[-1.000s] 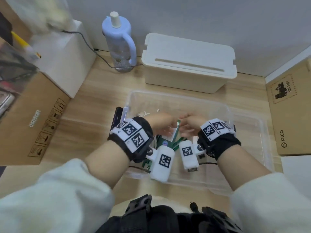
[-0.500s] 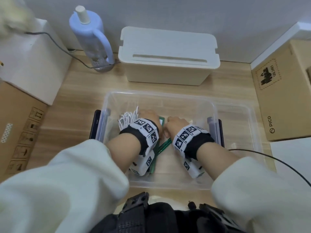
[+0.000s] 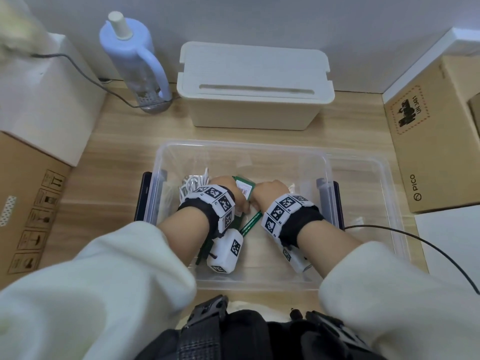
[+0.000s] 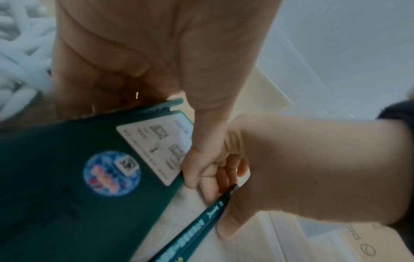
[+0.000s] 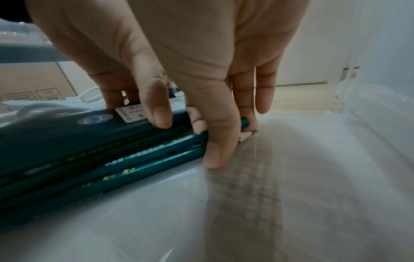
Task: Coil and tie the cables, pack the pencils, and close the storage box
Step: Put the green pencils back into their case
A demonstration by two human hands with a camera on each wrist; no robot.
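Observation:
A clear storage box (image 3: 241, 148) stands on the wooden floor with both my hands inside it. My left hand (image 3: 232, 187) grips a dark green pencil box (image 3: 245, 189) (image 4: 78, 177) that lies low over the box floor. My right hand (image 3: 270, 190) (image 5: 197, 124) pinches green pencils (image 3: 250, 224) (image 5: 134, 164) near their tips, right beside the pencil box. A finger of that hand presses on the pencil box's top. A coiled white cable (image 3: 192, 183) lies in the storage box to the left of my left hand. The pencil box's far end is hidden by my hands.
A clear lid (image 3: 376, 183) lies to the right of the storage box. A white lidded bin (image 3: 254, 84) and a blue bottle (image 3: 135, 55) stand behind. Cardboard boxes (image 3: 436, 141) flank both sides. A black cable (image 3: 420, 242) trails at the right.
Both hands have gone down from above the storage box to its floor, carrying the pencil box and the pencils. In the last half second they have hardly moved.

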